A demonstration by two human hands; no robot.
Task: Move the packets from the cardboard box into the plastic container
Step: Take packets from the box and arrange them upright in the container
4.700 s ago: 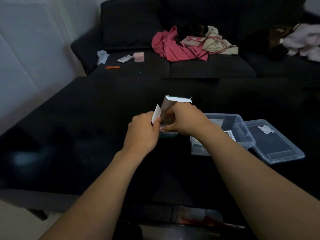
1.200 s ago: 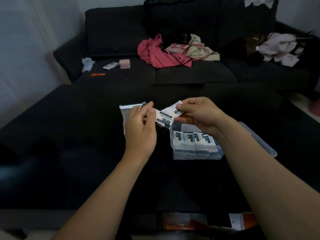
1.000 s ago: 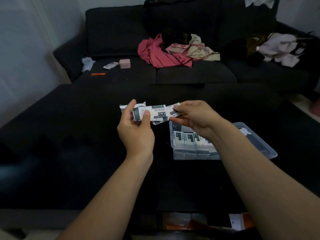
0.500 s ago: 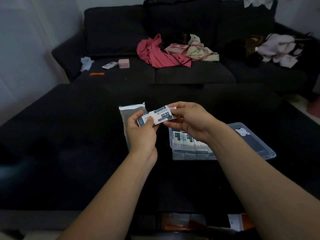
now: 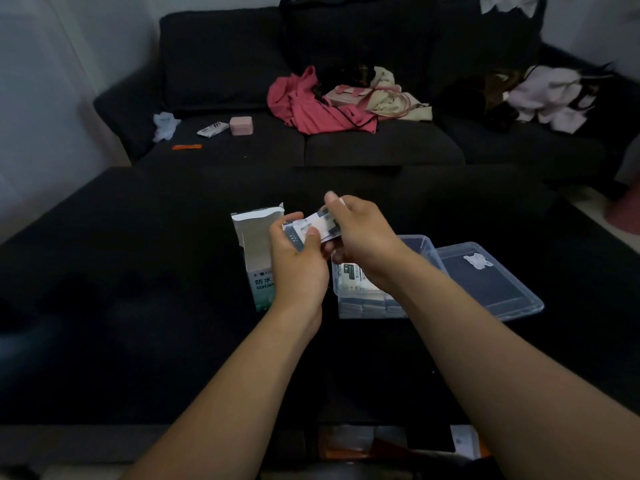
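Fingers [image 5: 311, 233]: both your left hand [image 5: 298, 261] and right hand [image 5: 360, 233] pinch one stack of packets [image 5: 310, 228], held above the black table [image 5: 138, 289], between the upright open cardboard box [image 5: 258, 251] and the part-filled plastic container [image 5: 367, 299].

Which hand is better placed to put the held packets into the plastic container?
The right hand, probably. It grips the packets directly above the plastic container, while the left hand sits nearer the cardboard box.

Black sofa [image 5: 381, 147], red garment [image 5: 311, 105], pink case [image 5: 241, 125], orange pen [image 5: 187, 146], dark table [image 5: 138, 289]
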